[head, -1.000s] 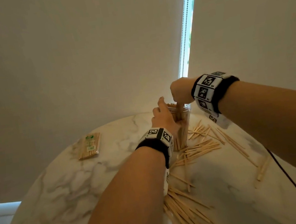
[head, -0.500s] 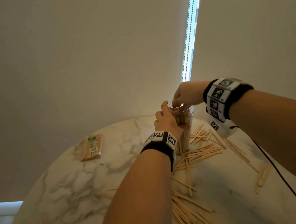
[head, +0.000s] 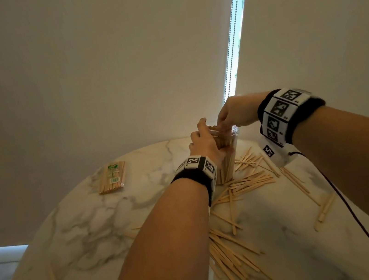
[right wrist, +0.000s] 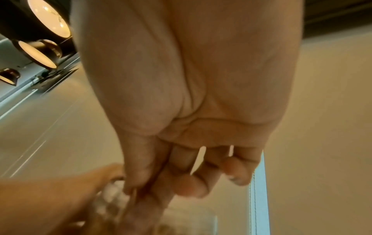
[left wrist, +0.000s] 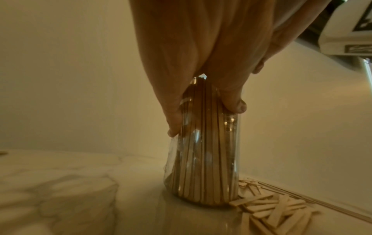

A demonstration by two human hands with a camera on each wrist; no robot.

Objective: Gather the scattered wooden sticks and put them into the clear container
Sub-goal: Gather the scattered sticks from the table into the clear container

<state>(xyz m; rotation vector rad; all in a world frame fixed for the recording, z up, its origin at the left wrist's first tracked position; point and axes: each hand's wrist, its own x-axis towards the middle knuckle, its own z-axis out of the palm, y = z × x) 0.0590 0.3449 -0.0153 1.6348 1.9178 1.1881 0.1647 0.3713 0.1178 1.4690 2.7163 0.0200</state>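
Here one clear container (left wrist: 203, 159), packed with sticks; left hand (head: 203, 144) grips it; right hand (head: 235, 113) pinches stick at rim.

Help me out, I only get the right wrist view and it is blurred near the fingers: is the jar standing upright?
Observer: Yes, the jar stands upright on the table, packed with sticks.
Operator: Is the other hand on it?
Observer: The left hand grips its upper part, thumb on one side and fingers on the other.
Operator: Are any sticks lying outside?
Observer: Many. Loose sticks lie beside the jar's base, and more lie nearer the person.
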